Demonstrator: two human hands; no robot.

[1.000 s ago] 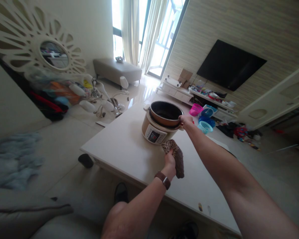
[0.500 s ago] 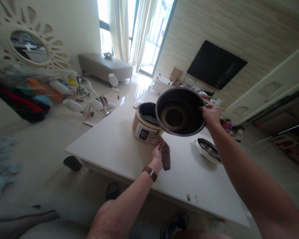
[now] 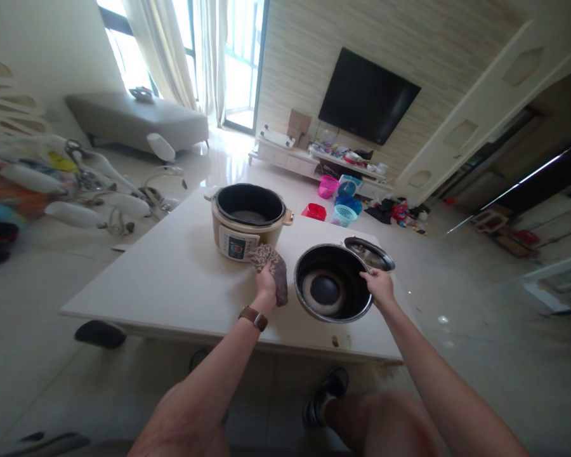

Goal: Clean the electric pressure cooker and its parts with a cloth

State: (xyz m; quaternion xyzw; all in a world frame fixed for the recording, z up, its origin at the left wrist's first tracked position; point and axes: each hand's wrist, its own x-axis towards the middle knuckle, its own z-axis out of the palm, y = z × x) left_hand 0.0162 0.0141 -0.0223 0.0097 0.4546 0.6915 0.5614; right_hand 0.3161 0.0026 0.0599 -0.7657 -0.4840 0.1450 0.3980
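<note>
In our right hand (image 3: 380,287) we hold the black pot (image 3: 330,289) tipped toward us over the white table (image 3: 181,273), and our left hand (image 3: 265,287) grips a brown cloth (image 3: 278,276) by the cooker (image 3: 242,225)

Head view, down across white table (image 3: 171,285)

The bare left forearm (image 3: 209,374) is angled forward and rightward, the bare left hand (image 3: 266,287) curled into a grip with thumb uppermost. The bare right forearm (image 3: 438,358) is extended forward and leftward, the bare right hand (image 3: 380,287) tightened in a pinch.
</note>
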